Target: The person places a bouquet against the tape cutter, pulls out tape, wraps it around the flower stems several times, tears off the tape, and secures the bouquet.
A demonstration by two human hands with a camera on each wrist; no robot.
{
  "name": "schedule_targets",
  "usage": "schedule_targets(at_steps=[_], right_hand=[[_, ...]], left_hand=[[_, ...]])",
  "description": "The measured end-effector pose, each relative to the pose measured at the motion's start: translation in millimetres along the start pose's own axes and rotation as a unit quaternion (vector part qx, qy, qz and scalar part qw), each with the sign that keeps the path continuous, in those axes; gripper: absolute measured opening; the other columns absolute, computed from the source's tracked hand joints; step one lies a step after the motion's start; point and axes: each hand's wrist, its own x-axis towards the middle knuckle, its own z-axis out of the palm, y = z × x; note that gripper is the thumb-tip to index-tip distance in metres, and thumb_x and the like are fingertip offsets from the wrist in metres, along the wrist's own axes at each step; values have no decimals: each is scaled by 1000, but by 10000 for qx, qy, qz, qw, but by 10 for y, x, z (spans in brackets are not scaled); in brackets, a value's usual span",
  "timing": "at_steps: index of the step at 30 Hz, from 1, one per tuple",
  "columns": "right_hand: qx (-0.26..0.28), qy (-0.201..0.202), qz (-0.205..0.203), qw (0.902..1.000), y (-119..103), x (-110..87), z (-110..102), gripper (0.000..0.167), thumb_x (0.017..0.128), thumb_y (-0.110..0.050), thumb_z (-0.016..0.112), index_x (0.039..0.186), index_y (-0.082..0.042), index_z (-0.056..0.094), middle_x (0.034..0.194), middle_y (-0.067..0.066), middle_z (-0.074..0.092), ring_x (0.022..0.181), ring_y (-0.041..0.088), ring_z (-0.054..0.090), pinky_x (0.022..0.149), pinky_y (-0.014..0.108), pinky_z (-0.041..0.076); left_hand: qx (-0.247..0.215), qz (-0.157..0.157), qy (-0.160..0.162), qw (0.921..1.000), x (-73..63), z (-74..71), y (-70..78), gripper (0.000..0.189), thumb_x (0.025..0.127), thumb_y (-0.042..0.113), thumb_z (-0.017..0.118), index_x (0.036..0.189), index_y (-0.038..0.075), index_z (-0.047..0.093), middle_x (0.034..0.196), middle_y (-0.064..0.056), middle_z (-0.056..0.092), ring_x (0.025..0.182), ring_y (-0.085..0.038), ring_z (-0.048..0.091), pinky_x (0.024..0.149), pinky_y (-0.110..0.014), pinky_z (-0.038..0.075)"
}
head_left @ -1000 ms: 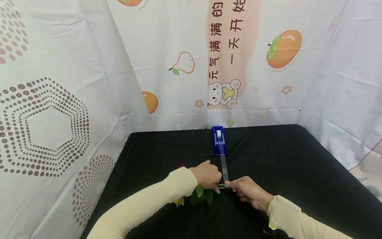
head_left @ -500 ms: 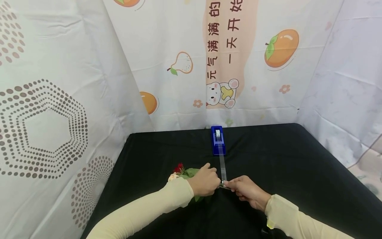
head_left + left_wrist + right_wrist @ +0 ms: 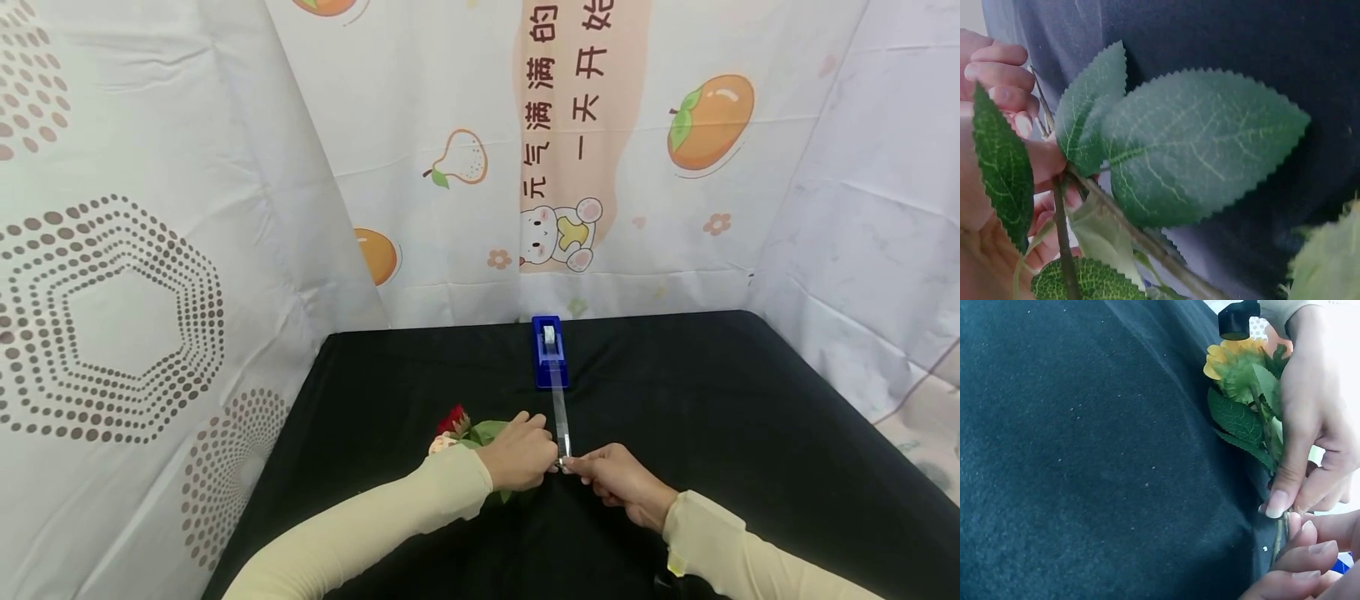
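My left hand [image 3: 519,454] grips a bunch of flowers by the stems [image 3: 1166,259], near the middle of the table. Behind its wrist show a red rose [image 3: 452,419] and a pale peach flower [image 3: 442,442]. The right wrist view shows a yellow flower [image 3: 1235,372] in the same bunch, and large toothed green leaves [image 3: 1204,144] fill the left wrist view. Thumb and fingers of my right hand [image 3: 626,482] pinch at the stem ends, against the left fingertips. A strip of clear tape [image 3: 560,417] runs from the blue tape dispenser [image 3: 550,373] down to that spot.
The dispenser stands at the far edge of a table with a black cloth [image 3: 712,392]. Printed white curtains [image 3: 465,92] hang behind and at both sides. A small black object [image 3: 663,583] lies by the right sleeve.
The bunch has turned in my left hand: the rose and peach flower have come into view on the far side, while the yellow flower has gone behind the sleeve. My right hand has barely moved.
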Motion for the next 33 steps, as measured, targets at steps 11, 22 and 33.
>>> schedule_targets(at_steps=[11,22,33], right_hand=[[-192,149,1,9997,20,-5,-5,25,102,-22,64,96,0,75,67,1,59,45,7,39,45,24,30],[-466,290,-97,9984,26,7,36,26,103,-21,63,92,-1,76,65,2,63,44,7,40,43,23,31],[-2088,1176,-869,9670,81,86,91,26,98,-17,68,73,-10,70,58,3,62,49,15,50,46,28,39]], left_hand=[[-159,-512,125,9985,18,-45,51,20,89,29,76,70,26,71,69,11,65,72,-14,43,66,-28,29],[-358,-639,352,9967,-5,-26,55,34,92,28,75,61,27,63,61,12,56,70,-14,38,65,-27,25],[-175,-451,394,9981,-2,-92,36,31,95,31,73,65,28,66,68,11,61,69,-14,36,66,-26,21]])
